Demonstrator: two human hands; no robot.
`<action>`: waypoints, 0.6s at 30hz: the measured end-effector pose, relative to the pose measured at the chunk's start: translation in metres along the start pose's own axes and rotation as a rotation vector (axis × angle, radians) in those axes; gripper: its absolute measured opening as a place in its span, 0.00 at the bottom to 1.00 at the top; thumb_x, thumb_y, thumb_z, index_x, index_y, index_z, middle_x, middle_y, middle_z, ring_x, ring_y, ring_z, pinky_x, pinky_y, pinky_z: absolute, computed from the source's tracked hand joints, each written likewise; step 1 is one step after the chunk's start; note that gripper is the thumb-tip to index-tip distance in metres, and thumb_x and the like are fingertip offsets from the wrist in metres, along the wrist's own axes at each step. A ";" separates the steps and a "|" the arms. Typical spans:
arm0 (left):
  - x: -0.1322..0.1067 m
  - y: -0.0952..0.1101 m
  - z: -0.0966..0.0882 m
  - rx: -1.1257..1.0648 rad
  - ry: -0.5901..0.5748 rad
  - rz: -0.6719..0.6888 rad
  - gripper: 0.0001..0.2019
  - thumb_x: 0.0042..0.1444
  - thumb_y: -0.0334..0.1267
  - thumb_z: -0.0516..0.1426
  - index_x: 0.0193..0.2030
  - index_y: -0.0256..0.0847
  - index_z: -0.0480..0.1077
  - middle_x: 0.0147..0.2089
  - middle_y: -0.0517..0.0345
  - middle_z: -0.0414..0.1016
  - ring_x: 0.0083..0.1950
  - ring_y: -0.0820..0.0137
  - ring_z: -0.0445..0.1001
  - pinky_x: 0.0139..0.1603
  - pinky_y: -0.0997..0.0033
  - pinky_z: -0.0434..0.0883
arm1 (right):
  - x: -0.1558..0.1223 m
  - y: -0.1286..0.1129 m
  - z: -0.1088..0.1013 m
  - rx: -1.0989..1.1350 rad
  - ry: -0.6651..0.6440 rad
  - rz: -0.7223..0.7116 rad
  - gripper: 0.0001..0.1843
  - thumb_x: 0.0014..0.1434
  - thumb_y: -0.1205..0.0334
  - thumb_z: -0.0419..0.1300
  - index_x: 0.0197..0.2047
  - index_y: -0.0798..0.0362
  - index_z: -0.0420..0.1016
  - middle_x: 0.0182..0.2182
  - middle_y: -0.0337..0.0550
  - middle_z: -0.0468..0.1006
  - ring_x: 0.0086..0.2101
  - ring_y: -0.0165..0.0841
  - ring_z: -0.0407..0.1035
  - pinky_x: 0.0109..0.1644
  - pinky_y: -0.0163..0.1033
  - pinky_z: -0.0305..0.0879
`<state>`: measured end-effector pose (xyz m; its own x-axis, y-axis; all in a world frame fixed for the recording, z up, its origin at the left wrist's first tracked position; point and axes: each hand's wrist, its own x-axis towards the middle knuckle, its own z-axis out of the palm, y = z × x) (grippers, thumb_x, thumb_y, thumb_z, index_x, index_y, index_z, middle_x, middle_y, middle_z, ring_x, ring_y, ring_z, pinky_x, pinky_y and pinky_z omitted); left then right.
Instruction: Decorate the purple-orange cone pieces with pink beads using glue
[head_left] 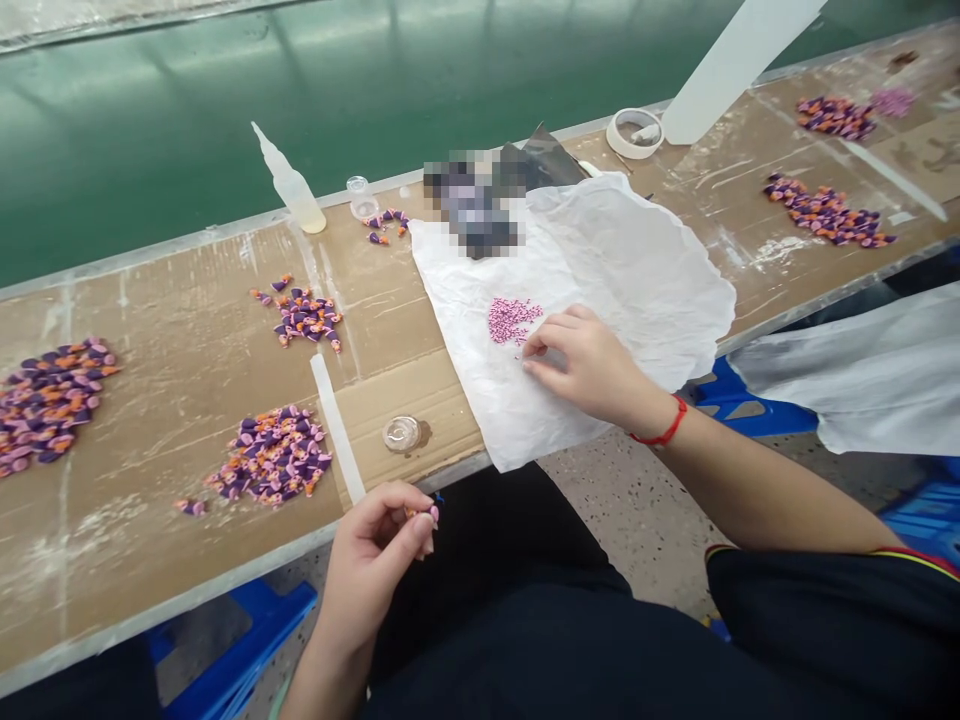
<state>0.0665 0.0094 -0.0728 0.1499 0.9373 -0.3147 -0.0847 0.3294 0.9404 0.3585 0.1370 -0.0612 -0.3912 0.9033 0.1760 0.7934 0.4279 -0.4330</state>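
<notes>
My left hand (369,560) is closed just below the table's front edge, pinching a small pink-and-purple figure piece (433,513) between thumb and fingertips. Most of that piece is hidden by the fingers. Over the white sheet (517,425), my right hand (589,362) has its thumb and index finger drawn together, low beside a heap of tiny pink and white beads (511,320). Whatever lies between those fingertips is too small to make out. Between the hands, a small clear round dish (401,433) rests on a cardboard strip (442,400).
Piles of purple, orange and pink pieces (274,458) lie to the left, others (829,210) far right. Along the back are a squeeze bottle (296,195), a clear cup (362,198), a blurred-out object (476,205) and a tape roll (635,134). Blue stools (240,650) stand beneath.
</notes>
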 end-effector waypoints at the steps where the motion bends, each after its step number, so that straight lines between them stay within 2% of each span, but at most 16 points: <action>1: 0.000 -0.001 0.000 -0.004 -0.001 0.001 0.10 0.57 0.45 0.66 0.35 0.40 0.78 0.31 0.56 0.76 0.25 0.75 0.71 0.25 0.77 0.71 | 0.000 0.000 0.001 -0.001 -0.004 0.000 0.05 0.60 0.67 0.59 0.32 0.51 0.70 0.32 0.45 0.77 0.38 0.41 0.65 0.48 0.50 0.63; 10: -0.001 0.000 0.001 0.023 -0.012 0.042 0.07 0.60 0.41 0.64 0.36 0.41 0.79 0.31 0.58 0.77 0.25 0.77 0.71 0.25 0.80 0.70 | 0.007 0.000 0.014 -0.056 0.043 -0.054 0.08 0.59 0.71 0.56 0.29 0.51 0.67 0.29 0.44 0.75 0.35 0.39 0.63 0.44 0.46 0.62; 15: -0.001 0.011 0.011 0.147 0.015 0.076 0.06 0.61 0.37 0.62 0.35 0.41 0.80 0.30 0.59 0.77 0.24 0.78 0.71 0.24 0.81 0.67 | 0.007 0.000 0.020 -0.168 0.051 -0.154 0.09 0.61 0.71 0.52 0.29 0.51 0.63 0.29 0.48 0.71 0.34 0.40 0.59 0.40 0.46 0.60; 18: 0.004 0.023 0.020 0.220 0.032 0.130 0.06 0.60 0.35 0.61 0.34 0.40 0.79 0.28 0.60 0.77 0.23 0.79 0.71 0.24 0.82 0.67 | 0.004 -0.004 0.019 -0.149 0.071 -0.215 0.09 0.63 0.70 0.50 0.31 0.51 0.62 0.30 0.48 0.71 0.34 0.40 0.59 0.42 0.47 0.60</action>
<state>0.0849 0.0184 -0.0495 0.1198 0.9745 -0.1896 0.1155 0.1760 0.9776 0.3450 0.1380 -0.0757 -0.5285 0.7889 0.3137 0.7577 0.6049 -0.2448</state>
